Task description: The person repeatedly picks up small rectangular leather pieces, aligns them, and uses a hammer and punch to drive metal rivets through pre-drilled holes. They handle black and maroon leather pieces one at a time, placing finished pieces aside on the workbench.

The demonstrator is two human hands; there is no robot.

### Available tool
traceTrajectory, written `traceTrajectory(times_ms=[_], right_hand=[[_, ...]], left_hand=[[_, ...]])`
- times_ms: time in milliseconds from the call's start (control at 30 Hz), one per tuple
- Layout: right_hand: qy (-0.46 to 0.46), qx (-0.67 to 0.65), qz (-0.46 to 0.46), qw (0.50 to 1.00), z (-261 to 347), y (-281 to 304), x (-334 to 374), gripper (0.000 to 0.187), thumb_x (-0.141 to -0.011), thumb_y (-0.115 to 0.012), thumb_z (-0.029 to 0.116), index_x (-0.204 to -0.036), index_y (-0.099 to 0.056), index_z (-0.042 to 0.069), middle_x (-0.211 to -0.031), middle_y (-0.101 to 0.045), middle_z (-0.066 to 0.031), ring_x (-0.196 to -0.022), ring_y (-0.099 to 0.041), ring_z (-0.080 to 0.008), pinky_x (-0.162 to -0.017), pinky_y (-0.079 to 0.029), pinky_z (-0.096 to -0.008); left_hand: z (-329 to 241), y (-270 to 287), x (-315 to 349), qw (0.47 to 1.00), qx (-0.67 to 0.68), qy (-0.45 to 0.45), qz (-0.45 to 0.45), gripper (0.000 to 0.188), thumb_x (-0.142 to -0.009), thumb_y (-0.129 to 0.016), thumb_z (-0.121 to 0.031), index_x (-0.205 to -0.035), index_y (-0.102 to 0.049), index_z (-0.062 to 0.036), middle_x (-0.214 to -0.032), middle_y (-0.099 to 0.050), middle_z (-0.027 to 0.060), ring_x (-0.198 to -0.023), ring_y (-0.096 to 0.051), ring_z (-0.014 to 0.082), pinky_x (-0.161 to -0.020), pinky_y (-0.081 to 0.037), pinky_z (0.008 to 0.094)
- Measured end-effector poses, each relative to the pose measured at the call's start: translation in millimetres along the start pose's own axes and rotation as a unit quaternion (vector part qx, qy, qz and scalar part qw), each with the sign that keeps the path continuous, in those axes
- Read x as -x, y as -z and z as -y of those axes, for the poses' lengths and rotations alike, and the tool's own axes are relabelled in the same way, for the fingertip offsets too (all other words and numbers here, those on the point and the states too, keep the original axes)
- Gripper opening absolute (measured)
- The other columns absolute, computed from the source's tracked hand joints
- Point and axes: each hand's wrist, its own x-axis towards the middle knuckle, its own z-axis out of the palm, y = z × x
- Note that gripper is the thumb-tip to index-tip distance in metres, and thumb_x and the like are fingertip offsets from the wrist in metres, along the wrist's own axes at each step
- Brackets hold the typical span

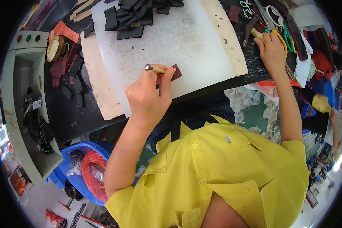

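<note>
Over the white sheet, my left hand is closed around a short tool with a pale shaft and a round metal end; its working tip is hidden. The same hand touches a small dark red leather-like piece lying under its fingers. At the right, my right hand wraps round the wooden handle of a hammer on the dark bench. Close beside this hand are yellow-handled scissors and green-handled scissors.
Black strips are heaped at the far side of the sheet. To the left lie dark red pieces, black pieces and a tape roll. A grey metal box stands at the bench's left, above a blue tub.
</note>
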Motion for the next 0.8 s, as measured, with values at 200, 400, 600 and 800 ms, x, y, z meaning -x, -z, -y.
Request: traceTrajectory(times_ms=[200, 400, 600, 800], right_hand=[[-0.103, -0.208, -0.046, 0.972, 36.5, 69.4, -34.0, 0.028, -0.092, -0.068, 0.031, -0.1, -0.062, 0.005, -0.078, -0.064, -0.016, -0.071, -0.064, -0.0347, -0.063, -0.049, -0.0419], [0.145, -0.342, 0.058, 0.926, 123.7, 156.1, -59.5, 0.023, -0.087, -0.075, 0.029, -0.095, -0.063, 0.01, -0.066, -0.061, -0.0119, -0.054, -0.058, -0.0304, -0.052, -0.046, -0.0343], [0.177, -0.448, 0.024, 0.876, 140.6, 186.8, -73.9, 0.026, -0.088, -0.072, 0.028, -0.088, -0.06, 0.005, -0.061, -0.058, -0.014, -0.054, -0.061, -0.0302, -0.052, -0.049, -0.0387], [0.205, -0.175, 0.078, 0.96, 119.9, 142.5, -60.9, 0.029, -0.087, -0.071, 0.033, -0.086, -0.057, 0.009, -0.062, -0.061, -0.0143, -0.059, -0.063, -0.0353, -0.053, -0.049, -0.0445]], left_hand=[[-1.7, -0.1, 2.0, 0.998, -0.038, -0.048, -0.005, 0.019, -0.086, -0.073, -0.002, -0.08, -0.054, -0.0019, -0.07, -0.065, 0.0071, -0.049, -0.059, 0.0192, -0.044, -0.044, 0.0283], [-7.8, 5.8, -2.8, 0.995, -0.07, -0.062, 0.029, 0.019, -0.087, -0.071, -0.002, -0.081, -0.054, -0.0016, -0.071, -0.067, 0.0094, -0.053, -0.063, 0.0242, -0.047, -0.047, 0.031], [-6.9, 1.3, -4.8, 0.994, -0.062, -0.075, 0.051, 0.017, -0.088, -0.07, -0.004, -0.083, -0.054, -0.0017, -0.07, -0.067, 0.0093, -0.056, -0.064, 0.0261, -0.048, -0.048, 0.0336], [-6.8, 6.4, -3.5, 0.995, -0.065, -0.062, 0.043, 0.016, -0.09, -0.069, -0.007, -0.084, -0.055, -0.0018, -0.069, -0.067, 0.0092, -0.055, -0.064, 0.0265, -0.048, -0.048, 0.0341]])
